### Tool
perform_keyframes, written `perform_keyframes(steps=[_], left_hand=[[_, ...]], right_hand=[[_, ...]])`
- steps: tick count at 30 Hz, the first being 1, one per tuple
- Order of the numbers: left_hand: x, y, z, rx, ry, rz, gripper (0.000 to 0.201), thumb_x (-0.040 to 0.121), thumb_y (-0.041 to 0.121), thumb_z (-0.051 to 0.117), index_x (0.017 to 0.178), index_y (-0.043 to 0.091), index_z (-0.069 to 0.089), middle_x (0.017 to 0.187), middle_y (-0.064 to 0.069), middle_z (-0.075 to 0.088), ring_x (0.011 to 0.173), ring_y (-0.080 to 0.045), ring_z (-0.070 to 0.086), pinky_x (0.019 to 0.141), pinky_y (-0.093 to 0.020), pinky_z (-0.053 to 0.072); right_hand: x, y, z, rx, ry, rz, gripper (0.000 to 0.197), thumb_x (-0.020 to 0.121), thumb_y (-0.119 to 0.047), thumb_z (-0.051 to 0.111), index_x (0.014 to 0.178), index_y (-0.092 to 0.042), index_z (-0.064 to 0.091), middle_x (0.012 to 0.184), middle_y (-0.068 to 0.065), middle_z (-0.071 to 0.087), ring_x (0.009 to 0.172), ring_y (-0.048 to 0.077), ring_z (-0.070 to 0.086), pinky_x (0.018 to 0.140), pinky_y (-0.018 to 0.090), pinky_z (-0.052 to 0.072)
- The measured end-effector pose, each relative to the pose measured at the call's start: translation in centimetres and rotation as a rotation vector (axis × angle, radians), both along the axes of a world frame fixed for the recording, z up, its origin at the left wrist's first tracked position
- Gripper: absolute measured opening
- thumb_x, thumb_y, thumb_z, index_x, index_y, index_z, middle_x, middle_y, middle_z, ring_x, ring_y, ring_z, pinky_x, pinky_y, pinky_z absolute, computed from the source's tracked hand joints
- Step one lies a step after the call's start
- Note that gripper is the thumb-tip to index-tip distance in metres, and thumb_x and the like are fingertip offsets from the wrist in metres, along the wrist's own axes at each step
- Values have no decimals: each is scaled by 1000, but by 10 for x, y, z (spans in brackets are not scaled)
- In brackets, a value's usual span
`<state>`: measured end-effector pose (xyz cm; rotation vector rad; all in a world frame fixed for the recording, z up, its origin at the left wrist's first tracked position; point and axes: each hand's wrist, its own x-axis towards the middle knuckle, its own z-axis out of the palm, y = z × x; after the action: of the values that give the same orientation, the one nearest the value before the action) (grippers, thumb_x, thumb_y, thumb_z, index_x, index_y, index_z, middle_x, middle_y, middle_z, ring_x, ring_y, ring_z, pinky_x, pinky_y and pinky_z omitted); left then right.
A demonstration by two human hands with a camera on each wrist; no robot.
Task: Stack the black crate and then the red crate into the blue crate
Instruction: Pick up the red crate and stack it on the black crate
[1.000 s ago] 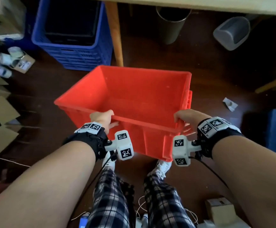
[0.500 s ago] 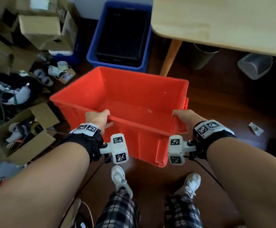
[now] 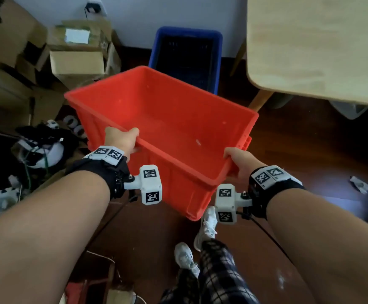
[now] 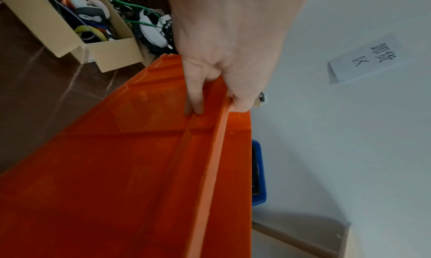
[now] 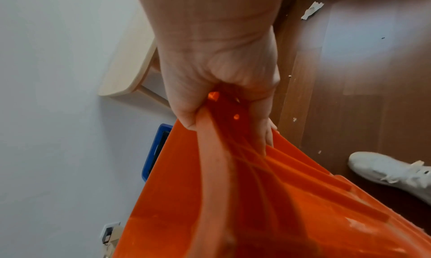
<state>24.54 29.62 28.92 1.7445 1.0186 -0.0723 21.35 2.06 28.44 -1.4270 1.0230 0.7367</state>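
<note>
I carry the empty red crate off the floor, tilted, with both hands on its near rim. My left hand grips the rim near the left corner, thumb over the top and fingers under the lip. My right hand grips the right corner of the red crate the same way. Straight ahead by the wall stands the blue crate with the black crate nested inside it. The red crate's far edge hides the blue crate's front wall.
A light wooden table juts in at the right, its leg close to the blue crate. Cardboard boxes and loose clutter crowd the left. My white shoes stand on dark wood floor.
I have walked toward the blue crate with the red crate in both hands; the blue crate now lies straight ahead, and the red crate has turned clockwise. My grip is unchanged.
</note>
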Motion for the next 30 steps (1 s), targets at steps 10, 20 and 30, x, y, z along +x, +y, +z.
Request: perform_keyframes(steps=[10, 20, 30], left_hand=[[151, 37, 28, 218, -34, -173, 52, 75, 32, 64, 115, 0, 53, 91, -13, 63, 77, -32, 65, 59, -29, 57], [293, 53, 40, 71, 106, -532, 95, 72, 46, 71, 150, 16, 24, 141, -7, 49, 126, -28, 53, 109, -43, 41], [445, 58, 32, -176, 286, -800, 90, 80, 22, 72, 147, 23, 12, 133, -9, 53, 108, -35, 66, 86, -56, 56]], right_hand=[[113, 54, 24, 77, -94, -183, 6, 80, 2, 52, 78, -4, 50, 59, 10, 50, 42, 22, 55, 32, 25, 49], [253, 123, 27, 137, -65, -456, 7, 76, 2, 55, 72, -4, 53, 67, 11, 55, 62, 27, 60, 52, 45, 59], [392, 186, 4, 81, -128, -789, 8, 76, -2, 60, 71, -4, 53, 68, 9, 51, 60, 18, 53, 56, 37, 57]])
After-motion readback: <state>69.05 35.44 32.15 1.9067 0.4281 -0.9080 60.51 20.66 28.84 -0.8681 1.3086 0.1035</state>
